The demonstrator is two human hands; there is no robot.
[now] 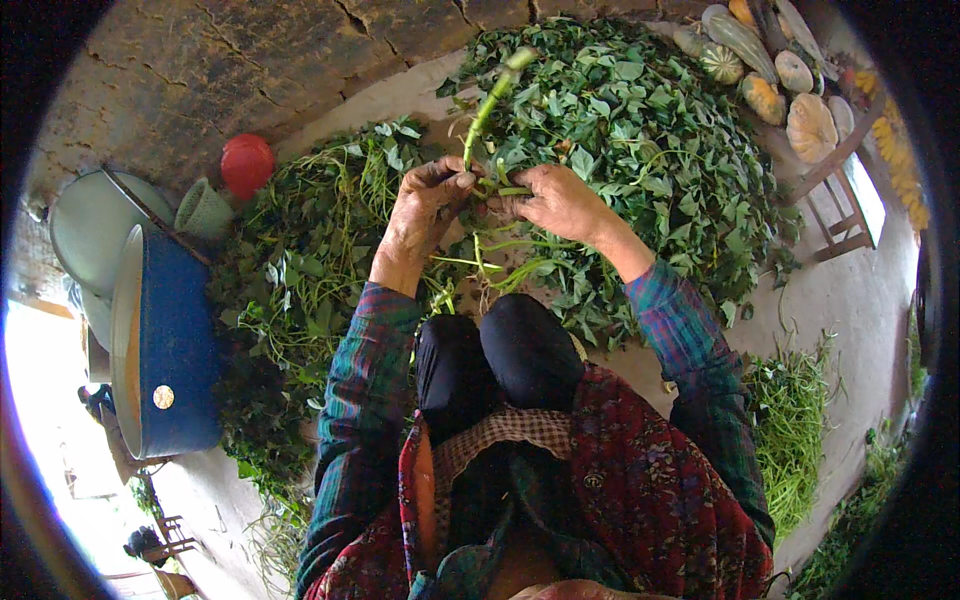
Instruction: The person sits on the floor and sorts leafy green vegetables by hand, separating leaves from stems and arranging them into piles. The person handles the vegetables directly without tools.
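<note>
A thick green vine stem (487, 109) stands up, its lower end pinched between the thumb and fingers of my left hand (431, 199). Close beside it, my right hand (559, 199) grips a short green stem piece (514, 191). The two hands almost meet above my knees, and my fingers partly hide the lower stems. Loose vine stalks (517, 277) lie just below them. Beyond my right hand rises a large heap of leafy green vines (637, 142). Another heap of leaves and tangled stems (300, 262) spreads to the left.
At the left stand a large blue tub (180, 337), a pale round basin (105, 225), a perforated basket (204, 210) and a red round object (247, 165). Several pumpkins (810, 127) lie back right, near a wooden stool (844, 210). Stripped stems (787, 435) are piled at right.
</note>
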